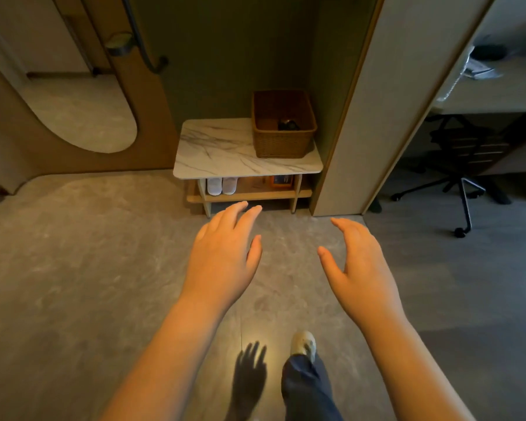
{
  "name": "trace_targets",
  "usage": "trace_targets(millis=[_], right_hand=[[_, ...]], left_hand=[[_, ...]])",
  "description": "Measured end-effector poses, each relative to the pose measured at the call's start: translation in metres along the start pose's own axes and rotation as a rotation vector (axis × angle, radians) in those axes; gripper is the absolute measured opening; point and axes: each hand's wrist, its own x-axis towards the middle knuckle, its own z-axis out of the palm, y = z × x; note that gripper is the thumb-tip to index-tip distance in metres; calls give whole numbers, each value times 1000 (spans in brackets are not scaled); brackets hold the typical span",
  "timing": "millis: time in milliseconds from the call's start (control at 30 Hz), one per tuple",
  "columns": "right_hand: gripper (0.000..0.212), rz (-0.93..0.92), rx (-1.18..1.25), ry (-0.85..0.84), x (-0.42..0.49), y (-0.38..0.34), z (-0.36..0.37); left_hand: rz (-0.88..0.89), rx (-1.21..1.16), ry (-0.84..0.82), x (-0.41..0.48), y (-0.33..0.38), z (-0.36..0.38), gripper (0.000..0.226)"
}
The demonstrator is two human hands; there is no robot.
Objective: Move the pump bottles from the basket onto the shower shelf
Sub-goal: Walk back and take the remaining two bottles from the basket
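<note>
Left hand [225, 253]: centre of the frame, raised over the floor [73, 268]. Back of the hand faces up, fingers straight and close together, thumb slightly apart. It holds nothing.

Right hand [362, 268]: right of centre, level with the left hand and well apart from it. Fingers are extended with a slight curve and the thumb is spread inward. It holds nothing.

Basket [283, 144]: brown wicker with an open top, in the upper centre of the frame. It stands on the right end of a low marble-patterned surface [219, 150], near the back wall of a recess. Both hands are well apart from it.

Contents: a dark shape [289, 124] lies at the bottom of the basket. It is too small and too shadowed to tell whether it is the pump bottles.

Below the surface: a wooden lower shelf [249, 196] carries a pair of white slippers [222, 186] on the left and an orange item [281, 180] on the right.

Right edge of the frame: a black office chair [468, 165] stands under a desk [498, 95].

Bottom centre: a light shoe [303, 343] and a dark trouser leg [307, 387] are on the floor. Just to their left is the shadow of a hand [249, 375].
</note>
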Motion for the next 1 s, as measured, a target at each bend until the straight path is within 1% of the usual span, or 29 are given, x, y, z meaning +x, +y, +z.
trace_targets(millis=[233,400,533,700,867,967,1000], right_hand=[[54,-11,15,-4,134,42,9],[54,-45,15,9,242,71,-7],[54,-74,-3,7,318,88,-16],[53,-106,24,-40,384,100,-6],[56,-90,23,-121,449,110,16],[55,-60,25,-103,488,110,30],[55,-76,-1,-82,501,111,35]], left_hand=[[-23,49,-15,119,-5,43,44],[-29,75,13,223,3,61,44],[-58,91,22,290,5,79,46],[-100,92,-3,344,-6,103,48],[-118,53,-22,400,-31,124,47],[-110,19,-40,439,-50,141,47],[-108,8,-45,453,-57,147,48]])
